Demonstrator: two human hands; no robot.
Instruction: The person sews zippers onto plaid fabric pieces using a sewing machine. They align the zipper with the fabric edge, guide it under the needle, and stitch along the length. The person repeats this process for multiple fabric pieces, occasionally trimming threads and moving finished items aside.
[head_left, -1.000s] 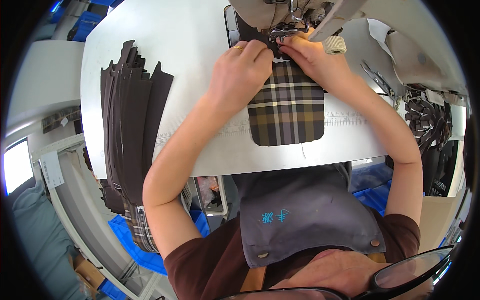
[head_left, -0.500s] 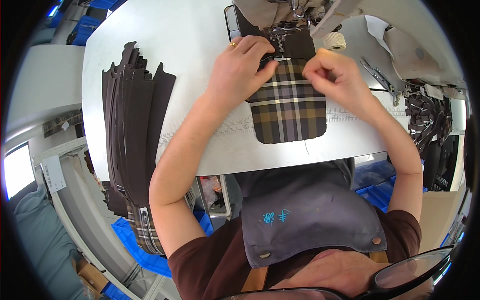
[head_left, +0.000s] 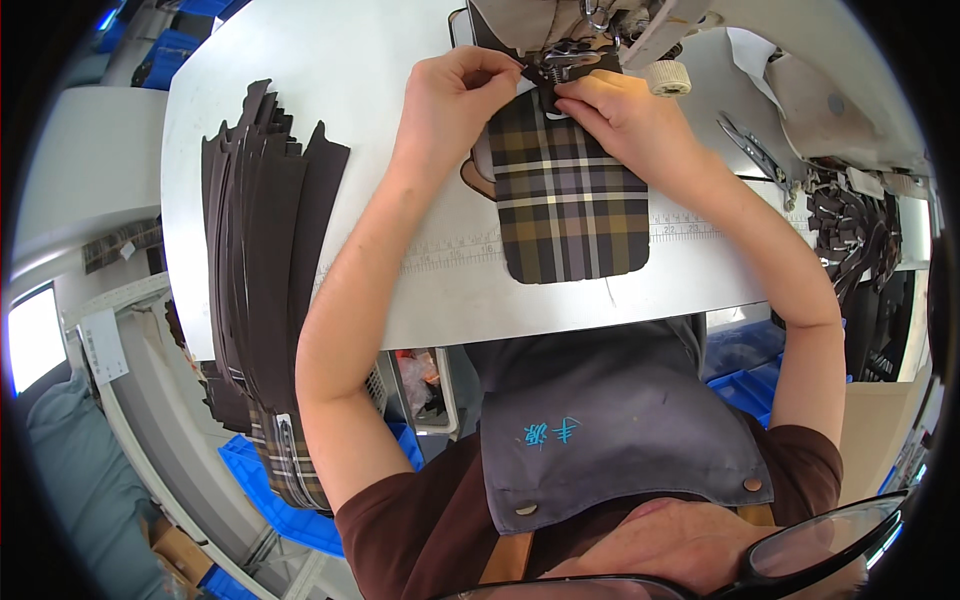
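Under the sewing machine's presser foot (head_left: 570, 58) is a dark brown fabric piece (head_left: 543, 82). My left hand (head_left: 450, 105) pinches its edge just left of the foot, fingertips close together. My right hand (head_left: 635, 125) pinches the dark fabric just below the foot with thumb and forefinger. A plaid panel (head_left: 570, 225) with rounded lower corners lies flat below both hands, another edge showing beneath its left side. The stitching point is partly hidden by fingers and metal fittings.
Long dark strips (head_left: 265, 240) are stacked at the table's (head_left: 400, 300) left, over plaid pieces (head_left: 290, 455). Metal snips (head_left: 750, 150) and a pile of dark cut pieces (head_left: 855, 230) lie at the right. A blue bin (head_left: 260, 500) stands below left.
From half a second ago, my left hand has moved up and left, and my right hand has moved up and left to the presser foot. The plaid panel has shifted slightly upward.
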